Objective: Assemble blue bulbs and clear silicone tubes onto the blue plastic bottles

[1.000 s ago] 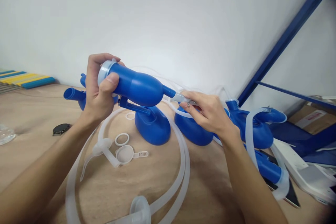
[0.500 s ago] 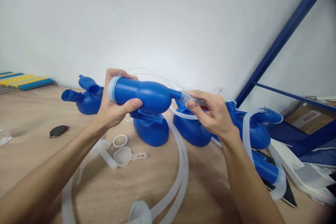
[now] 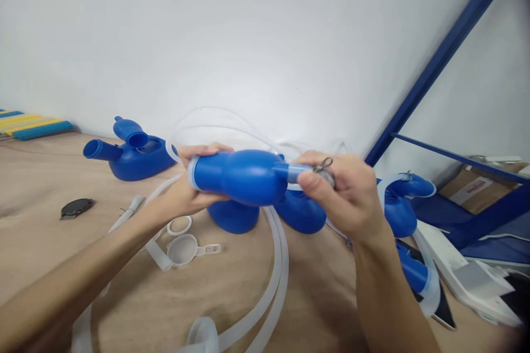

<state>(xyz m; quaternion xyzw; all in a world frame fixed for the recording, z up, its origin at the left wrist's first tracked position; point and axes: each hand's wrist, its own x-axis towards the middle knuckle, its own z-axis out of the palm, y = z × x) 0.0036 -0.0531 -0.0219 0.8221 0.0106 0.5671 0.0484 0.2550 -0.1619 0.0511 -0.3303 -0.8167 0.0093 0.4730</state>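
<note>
A blue plastic bottle-like part (image 3: 252,176) is held level above the table. My left hand (image 3: 192,187) wraps its wide end, which has a translucent white rim. At its narrow spout, my right hand (image 3: 339,190) pinches a translucent tube end (image 3: 298,172) fitted there; a small metal clamp (image 3: 323,168) shows beside the fingers. Behind and below sit blue containers (image 3: 234,218), (image 3: 302,212), partly covered by the held part and my hands. A round translucent cap with a strap (image 3: 182,250) and a white ring (image 3: 179,225) lie near my left forearm.
Another blue container (image 3: 138,162) stands at the left, near a black watch-like object (image 3: 77,208). Translucent hoses (image 3: 275,287) curve across the brown table (image 3: 323,298). At the right are more blue parts (image 3: 399,212), a white device (image 3: 451,265) and a blue frame (image 3: 439,60).
The blue part has turned and moved slightly right and down between my hands. My right hand has turned, bringing the metal clamp into clearer view. The camera view has shifted a little.
</note>
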